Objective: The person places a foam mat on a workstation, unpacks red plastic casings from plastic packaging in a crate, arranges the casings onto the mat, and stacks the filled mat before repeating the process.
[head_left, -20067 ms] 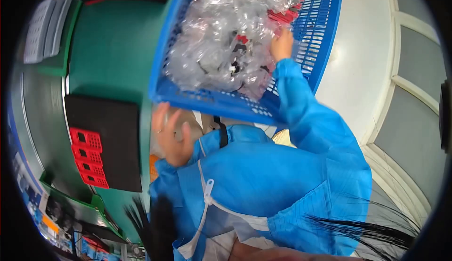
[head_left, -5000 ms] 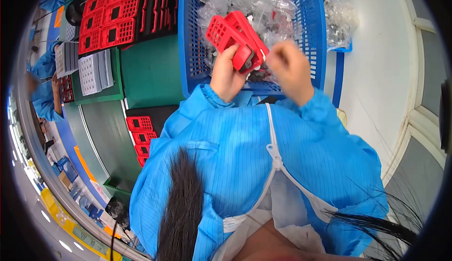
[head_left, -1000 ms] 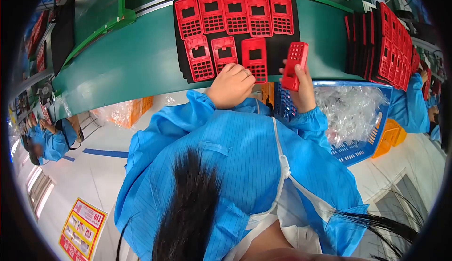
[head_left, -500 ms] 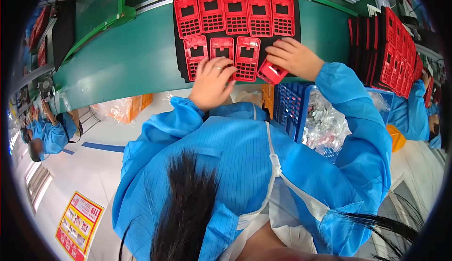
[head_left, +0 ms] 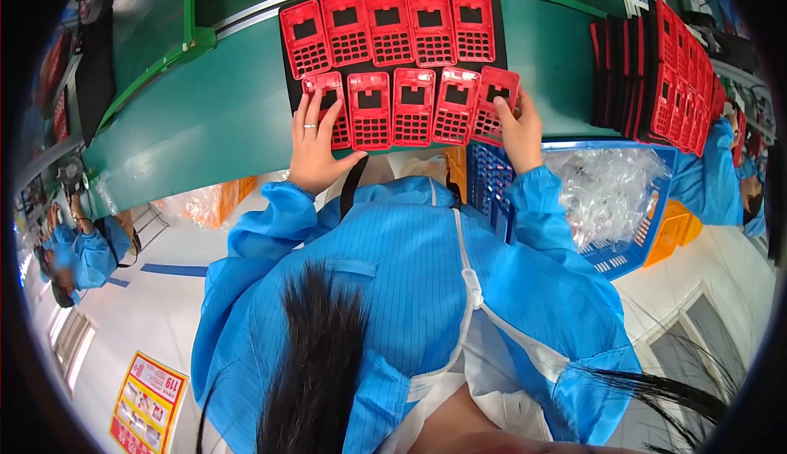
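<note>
Two rows of red plastic keypad housings, each with a screen window and button holes, lie on a black mat [head_left: 502, 44]. My left hand [head_left: 318, 140] rests with spread fingers over the leftmost housing [head_left: 339, 132] of the near row, partly covering it. At the other end of that row, my right hand [head_left: 522, 130] grips the rightmost housing [head_left: 489, 127], thumb on its face and fingers around its right edge. This housing is slightly tilted against its neighbour [head_left: 455, 106]. The back row [head_left: 389, 24] sits apart from both hands.
Mats stacked with red housings [head_left: 679, 85] stand at the right. Below the green table edge is a blue crate [head_left: 611, 270] holding clear plastic bags [head_left: 607, 196]. A green frame [head_left: 193, 40] borders the left. A co-worker's blue sleeve [head_left: 709, 179] shows at far right.
The right hand's housing has moved from a skewed position into the right end of the near row. My left hand has shifted left to the leftmost housing. The view has shifted slightly.
</note>
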Demonstrator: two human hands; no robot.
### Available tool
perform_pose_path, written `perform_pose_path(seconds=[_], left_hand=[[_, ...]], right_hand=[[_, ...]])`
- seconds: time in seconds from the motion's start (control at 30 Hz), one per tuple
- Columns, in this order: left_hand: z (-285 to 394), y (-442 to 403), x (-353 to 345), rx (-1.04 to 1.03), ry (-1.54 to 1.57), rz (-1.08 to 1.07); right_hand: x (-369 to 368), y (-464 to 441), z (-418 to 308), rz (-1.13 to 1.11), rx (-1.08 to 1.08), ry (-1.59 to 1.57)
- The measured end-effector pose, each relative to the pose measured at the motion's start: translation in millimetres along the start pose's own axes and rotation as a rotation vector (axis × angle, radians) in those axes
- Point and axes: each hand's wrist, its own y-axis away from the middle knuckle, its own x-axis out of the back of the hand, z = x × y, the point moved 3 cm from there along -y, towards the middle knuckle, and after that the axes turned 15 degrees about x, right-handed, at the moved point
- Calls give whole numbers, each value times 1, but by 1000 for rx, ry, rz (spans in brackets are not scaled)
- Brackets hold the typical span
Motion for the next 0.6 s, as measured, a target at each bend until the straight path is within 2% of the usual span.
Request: perform_pose_path(seconds=[0.1, 0.13, 0.2, 0.43, 0.6], left_hand=[[-3, 0, 2, 16, 40, 20], [-3, -1, 2, 14, 38, 19], [-2, -2, 0, 14, 0, -3], [6, 0, -21, 22, 45, 68], [3, -3, -17, 22, 59, 47]], right_hand=[[22, 16, -18, -133, 453, 316], [30, 25, -25, -272, 511, 509], [23, 27, -37, -403, 592, 568], [-5, 26, -23, -350, 632, 699], [-5, 24, -21, -301, 588, 625]])
